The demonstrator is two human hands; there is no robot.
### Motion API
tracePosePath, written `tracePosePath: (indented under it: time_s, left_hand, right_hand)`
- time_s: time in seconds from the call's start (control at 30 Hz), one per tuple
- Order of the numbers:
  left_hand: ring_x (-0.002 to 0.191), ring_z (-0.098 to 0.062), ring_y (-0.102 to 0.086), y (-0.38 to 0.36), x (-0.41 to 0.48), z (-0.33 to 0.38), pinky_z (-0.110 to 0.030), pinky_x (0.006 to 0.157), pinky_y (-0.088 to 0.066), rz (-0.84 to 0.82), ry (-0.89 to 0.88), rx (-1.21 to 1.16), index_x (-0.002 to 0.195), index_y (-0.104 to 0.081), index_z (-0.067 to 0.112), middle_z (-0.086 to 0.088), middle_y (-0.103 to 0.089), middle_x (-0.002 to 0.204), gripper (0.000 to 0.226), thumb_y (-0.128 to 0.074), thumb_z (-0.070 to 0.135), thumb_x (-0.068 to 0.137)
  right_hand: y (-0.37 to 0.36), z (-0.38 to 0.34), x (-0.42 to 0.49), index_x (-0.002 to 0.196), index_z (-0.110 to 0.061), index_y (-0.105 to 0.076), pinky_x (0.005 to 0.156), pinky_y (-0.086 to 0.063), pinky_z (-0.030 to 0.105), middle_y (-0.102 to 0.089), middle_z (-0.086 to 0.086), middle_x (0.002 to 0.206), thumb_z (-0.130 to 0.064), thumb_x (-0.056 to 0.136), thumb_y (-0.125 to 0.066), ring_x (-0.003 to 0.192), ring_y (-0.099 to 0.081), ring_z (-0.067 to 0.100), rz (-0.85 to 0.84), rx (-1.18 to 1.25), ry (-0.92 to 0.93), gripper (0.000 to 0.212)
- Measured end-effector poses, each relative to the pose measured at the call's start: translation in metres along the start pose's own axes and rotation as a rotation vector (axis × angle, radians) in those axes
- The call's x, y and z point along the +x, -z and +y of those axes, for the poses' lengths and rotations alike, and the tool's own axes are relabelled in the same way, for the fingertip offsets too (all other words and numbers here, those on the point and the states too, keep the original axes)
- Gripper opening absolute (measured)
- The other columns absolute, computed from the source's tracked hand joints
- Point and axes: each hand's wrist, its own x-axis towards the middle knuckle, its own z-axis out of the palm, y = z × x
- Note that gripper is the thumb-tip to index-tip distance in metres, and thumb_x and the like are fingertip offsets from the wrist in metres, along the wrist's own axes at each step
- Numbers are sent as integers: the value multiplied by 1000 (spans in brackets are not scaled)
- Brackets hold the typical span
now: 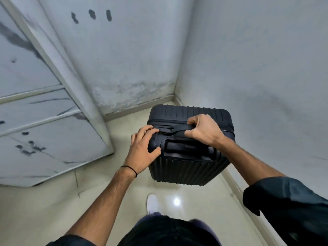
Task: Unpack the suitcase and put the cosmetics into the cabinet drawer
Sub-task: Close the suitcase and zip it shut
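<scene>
The dark ribbed suitcase [186, 168] stands upright on the pale floor [53, 201] in the far right corner, closed, just right of the marbled cabinet [35, 121] and its shut drawers. The left hand [142, 148] clasps its near-left top corner, fingers spread, thumb down the near face. The right hand [202, 129] curls tightly round the top strap handle [170, 131].

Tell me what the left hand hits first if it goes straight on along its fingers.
Probably the carry handle on top of the suitcase, which the right hand grips; depth is unclear.
</scene>
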Motion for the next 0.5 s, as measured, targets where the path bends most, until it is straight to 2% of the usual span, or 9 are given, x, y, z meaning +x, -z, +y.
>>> tracePosePath:
  time_s: [0.07,0.2,0.27,0.37,0.5]
  left_hand:
    - [120,-13,-28,-3,43,-7,-26,105,-27,10,9,28,136,-49,31,15,-31,146,56,-68,26,83]
    - [120,-17,-32,-11,122,-25,-28,105,-31,16,90,71,136,-49,30,13,-30,147,55,-66,20,85]
    - [122,-18,-32,-17,163,-36,-31,106,-32,21,145,81,137,-48,27,12,-31,147,56,-64,17,85]
    - [122,-19,-33,-24,223,-53,-32,106,-34,40,235,105,140,-45,25,11,-32,148,58,-63,14,86]
    - [124,-24,-38,-33,301,-74,-37,108,-36,52,373,143,146,-38,22,6,-33,151,64,-61,14,87]
  right_hand:
    - [6,9,44,61,-15,-59,58,-47,32,-61,3,56,-27,68,-69,56,-56,21,-28,-3,5,17]
    - [9,23,133,64,-13,-59,54,-44,30,-59,-1,55,-24,69,-68,53,-50,15,-106,1,38,15]
    - [5,33,184,66,-11,-61,54,-45,30,-62,2,59,-23,69,-67,55,-53,19,-147,2,57,14]
    - [-2,45,263,69,-12,-64,62,-53,33,-67,3,63,-23,68,-67,63,-62,23,-232,2,114,11]
    - [-10,57,366,68,-16,-62,67,-56,36,-69,4,67,-18,70,-68,67,-64,25,-369,-16,200,7]
